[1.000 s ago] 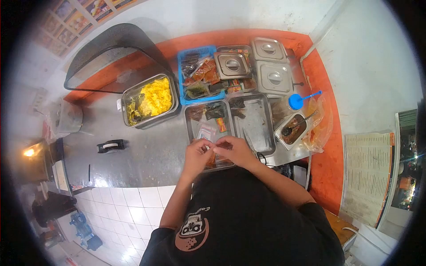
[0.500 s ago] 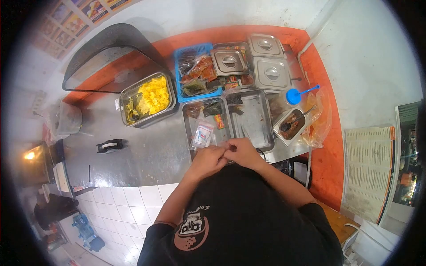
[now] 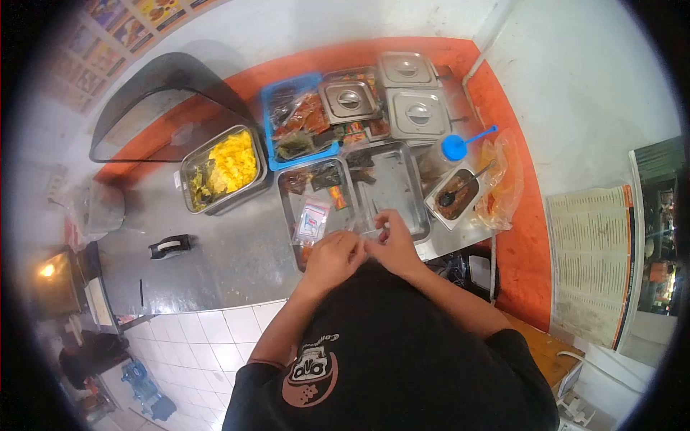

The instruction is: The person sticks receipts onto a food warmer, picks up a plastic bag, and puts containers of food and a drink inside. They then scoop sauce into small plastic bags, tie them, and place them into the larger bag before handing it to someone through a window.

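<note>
My left hand (image 3: pixel 334 260) and my right hand (image 3: pixel 392 248) meet close to my body, over the near edge of the steel trays. Their fingertips pinch a small piece of clear plastic (image 3: pixel 371 234), mostly hidden by the fingers. Just beyond my left hand, a clear packet with a white, red and blue label (image 3: pixel 312 220) lies in the left steel tray (image 3: pixel 289 228). That tray also holds dark packets (image 3: pixel 326 177) and an orange-and-green sachet (image 3: pixel 337 197). Past my right hand is the right steel tray (image 3: pixel 394 190), with a few dark packets at its far left.
A pan of yellow food (image 3: pixel 233 164) stands at left, near a tape dispenser (image 3: pixel 170 246). Behind the trays are a blue basket (image 3: pixel 271 136) and lidded steel containers (image 3: pixel 418 113). At right are a blue-lidded jar (image 3: pixel 453 148) and a sauce container with a spoon (image 3: pixel 456 194).
The view has shifted, so the counter sits farther left. My right fingers have lifted and spread slightly, with the thumb still beside my left fingers. More clear plastic shows between my hands.
</note>
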### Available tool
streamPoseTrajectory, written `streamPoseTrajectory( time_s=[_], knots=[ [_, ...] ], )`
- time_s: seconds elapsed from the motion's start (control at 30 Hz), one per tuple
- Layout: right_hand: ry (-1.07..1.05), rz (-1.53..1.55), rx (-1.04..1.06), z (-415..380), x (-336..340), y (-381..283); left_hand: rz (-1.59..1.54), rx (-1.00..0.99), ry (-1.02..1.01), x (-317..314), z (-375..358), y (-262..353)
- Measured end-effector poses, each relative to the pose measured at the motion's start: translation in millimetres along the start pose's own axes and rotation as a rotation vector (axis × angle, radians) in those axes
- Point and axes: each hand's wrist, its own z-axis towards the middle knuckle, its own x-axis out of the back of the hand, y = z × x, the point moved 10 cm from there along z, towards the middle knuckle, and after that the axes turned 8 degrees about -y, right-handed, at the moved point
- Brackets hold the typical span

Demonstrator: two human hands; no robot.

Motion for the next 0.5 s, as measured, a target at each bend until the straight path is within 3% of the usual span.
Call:
streamPoseTrajectory(
  time_s=[0.07,0.13,0.2,0.27,0.3,0.37,0.4,0.43,0.5],
  knots=[
    [0.082,0.097,-0.034,3.1,12.6,7.0,0.085,-0.167,-0.066,-16.0,5.6,27.0],
    [0.327,0.018,0.111,-2.2,39.2,-0.7,0.132,-0.143,-0.068,-32.5,14.4,31.7],
    [0.304,0.068,0.094,-6.2,49.2,8.6,0.181,-0.124,-0.071,-43.7,22.4,31.5],
    [0.288,0.114,0.080,-8.3,63.4,19.6,0.187,0.244,-0.094,-50.3,31.2,-5.2],
    [0.272,0.133,0.103,-9.0,69.3,24.3,0.184,0.234,-0.100,-57.5,37.6,-2.4],
    [0.266,0.151,0.123,-12.0,89.3,24.4,0.053,-0.172,0.121,-45.8,51.3,50.1],
    [0.200,0.378,-0.034,-10.3,93.9,44.1,0.018,-0.255,-0.086,-61.7,55.6,63.5],
    [0.130,0.605,-0.191,-11.4,92.4,59.2,0.015,-0.262,-0.094,-67.3,59.0,67.4],
    [0.122,0.748,-0.224,-16.0,106.4,66.3,-0.018,-0.371,-0.324,-99.9,59.3,83.4]
  ],
)
